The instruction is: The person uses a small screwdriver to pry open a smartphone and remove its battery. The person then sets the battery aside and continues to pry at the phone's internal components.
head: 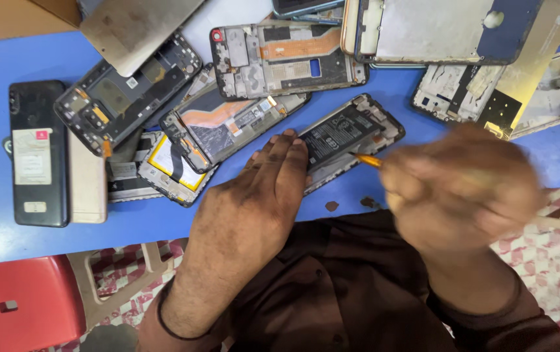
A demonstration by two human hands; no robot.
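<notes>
An opened phone (pixel 348 135) with a black battery showing lies tilted on the blue table (pixel 6 228) near its front edge. My left hand (pixel 254 199) rests flat beside it, fingertips pressing its left end. My right hand (pixel 456 186), blurred by motion, is closed around a thin yellow-orange tool (pixel 366 160) whose tip touches the phone's lower right side.
Several dismantled phones, frames and back covers crowd the table: a black phone (pixel 37 153) at far left, a frame (pixel 286 60) at top centre, a large metal plate (pixel 436 29) at top right. A red stool (pixel 22 303) stands at lower left.
</notes>
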